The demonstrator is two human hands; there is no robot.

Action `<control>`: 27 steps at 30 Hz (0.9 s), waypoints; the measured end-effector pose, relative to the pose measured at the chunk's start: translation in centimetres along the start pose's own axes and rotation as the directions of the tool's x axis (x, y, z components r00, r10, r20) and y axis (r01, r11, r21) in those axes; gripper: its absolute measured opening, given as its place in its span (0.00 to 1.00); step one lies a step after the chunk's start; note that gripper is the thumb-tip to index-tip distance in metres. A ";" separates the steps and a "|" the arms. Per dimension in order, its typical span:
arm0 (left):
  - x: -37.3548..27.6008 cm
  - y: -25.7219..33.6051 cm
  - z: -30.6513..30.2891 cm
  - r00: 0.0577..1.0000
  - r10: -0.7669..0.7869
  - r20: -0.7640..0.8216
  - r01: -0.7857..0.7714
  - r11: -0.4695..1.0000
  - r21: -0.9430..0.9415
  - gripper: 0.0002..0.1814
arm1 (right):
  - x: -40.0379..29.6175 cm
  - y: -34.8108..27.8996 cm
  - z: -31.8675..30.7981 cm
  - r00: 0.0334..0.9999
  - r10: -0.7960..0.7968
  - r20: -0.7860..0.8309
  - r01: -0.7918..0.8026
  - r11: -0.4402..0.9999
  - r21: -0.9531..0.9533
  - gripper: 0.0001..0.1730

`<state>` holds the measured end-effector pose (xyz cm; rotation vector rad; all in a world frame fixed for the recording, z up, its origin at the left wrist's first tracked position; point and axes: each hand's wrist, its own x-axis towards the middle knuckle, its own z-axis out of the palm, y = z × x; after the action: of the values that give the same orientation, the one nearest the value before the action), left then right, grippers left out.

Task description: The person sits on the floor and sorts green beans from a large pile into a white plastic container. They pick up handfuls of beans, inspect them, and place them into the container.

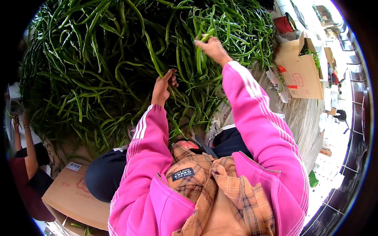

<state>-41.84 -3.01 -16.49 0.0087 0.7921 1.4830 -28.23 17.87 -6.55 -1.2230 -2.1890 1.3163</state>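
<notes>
A large heap of long green chili peppers (85, 70) spreads before me across the upper part of the head view. My left hand (163, 88) is at the near middle of the heap. A long green chili pepper (152, 54) rises from its grip, and more stems or tips show below the fingers. Farther out to the right, my right hand (214, 48) is held over the heap. Its fingers pinch a lighter green chili pepper (207, 35); how many it holds is partly hidden.
At right stands an open cardboard box (304, 78) with green peppers inside, near a red container (284, 24). Another cardboard box (76, 191) sits by my left knee. At far left are another person's arms (29, 147). A metal rack (353, 118) lines the right rim.
</notes>
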 end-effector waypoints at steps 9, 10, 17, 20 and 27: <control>-2.5 -2.7 1.4 0.971 0.007 0.240 0.059 0.962 -0.266 0.12 | -4.1 -3.5 -9.1 0.951 -0.182 0.251 -0.068 0.668 0.741 0.14; -2.9 -3.0 1.5 0.966 0.006 0.259 0.073 0.953 -0.294 0.12 | -4.8 -3.4 -9.0 0.950 -0.179 0.255 -0.084 0.643 0.761 0.14; -6.6 -7.6 7.4 0.864 -0.051 0.501 0.389 0.699 -0.600 0.19 | -15.0 -4.4 -0.8 0.860 -0.462 0.216 0.288 0.789 0.542 0.14; -7.1 -9.4 7.2 0.958 -0.059 0.279 0.245 0.670 -0.700 0.13 | -19.7 -4.5 1.9 0.678 -0.676 0.290 0.641 0.736 0.217 0.18; -9.4 -1.3 7.6 0.957 0.005 0.289 0.036 0.990 -0.137 0.16 | -17.8 -8.0 -2.6 0.776 -0.617 -0.133 0.602 0.661 0.448 0.11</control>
<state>-36.04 -7.95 -7.01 0.1102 0.4493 1.4784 -20.21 3.55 4.24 -0.2274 -1.8605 1.4188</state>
